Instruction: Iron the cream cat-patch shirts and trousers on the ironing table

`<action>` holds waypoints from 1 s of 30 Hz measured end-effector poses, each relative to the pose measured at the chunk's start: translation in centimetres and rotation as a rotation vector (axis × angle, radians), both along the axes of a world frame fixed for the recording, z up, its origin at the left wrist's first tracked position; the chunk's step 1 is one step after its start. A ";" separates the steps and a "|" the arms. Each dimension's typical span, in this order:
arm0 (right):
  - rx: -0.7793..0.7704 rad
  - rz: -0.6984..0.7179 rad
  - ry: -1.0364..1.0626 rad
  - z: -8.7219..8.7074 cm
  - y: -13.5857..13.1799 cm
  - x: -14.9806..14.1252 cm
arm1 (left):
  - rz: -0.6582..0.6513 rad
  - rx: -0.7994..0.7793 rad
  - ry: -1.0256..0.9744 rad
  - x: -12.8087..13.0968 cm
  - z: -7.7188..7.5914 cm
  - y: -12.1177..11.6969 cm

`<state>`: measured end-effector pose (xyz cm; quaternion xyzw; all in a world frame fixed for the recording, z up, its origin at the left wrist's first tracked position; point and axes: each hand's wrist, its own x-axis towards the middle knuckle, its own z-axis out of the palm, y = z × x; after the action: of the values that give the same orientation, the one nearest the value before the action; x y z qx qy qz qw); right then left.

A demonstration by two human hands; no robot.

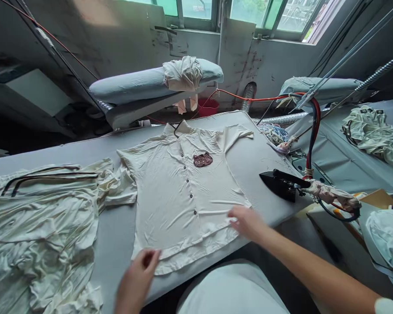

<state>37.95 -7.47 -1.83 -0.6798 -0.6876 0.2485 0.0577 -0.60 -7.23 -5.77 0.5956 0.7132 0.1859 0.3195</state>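
Note:
A cream short-sleeved button-front shirt (163,192) lies spread on the padded ironing table (114,244), its collar at the far side. A dark brown patch (203,159) sits on its chest, and dark buttons run down the front. At the shirt's near left hem corner, my left hand (139,272) has thumb and forefinger closed on the cloth. My right hand (247,223) is at the near right part of the hem, its fingers bent but smeared by motion. To the right of the shirt, a black iron (281,183) rests on the table.
Crumpled cream garments (52,235) with dark trim cover the table's left. A padded sleeve board (134,85) with bunched cloth (183,73) stands behind. Hoses and cords (314,131) run up from the iron. More garments (376,135) lie at the right.

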 end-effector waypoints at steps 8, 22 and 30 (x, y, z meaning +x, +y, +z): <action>0.000 0.342 0.223 -5.1 0.0 -8.6 | -0.113 0.072 0.117 13.7 -1.2 0.2; 0.239 -0.298 -0.071 3.4 4.3 24.1 | -0.054 0.333 0.271 15.4 -2.5 -1.6; -0.210 0.140 -0.076 8.0 4.8 14.8 | -0.118 0.221 -0.048 14.7 -1.7 -2.1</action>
<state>52.70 -2.71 6.21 -0.6414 -0.7052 0.2966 -0.0577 14.13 -9.30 -7.43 0.6633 0.6445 0.2583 0.2791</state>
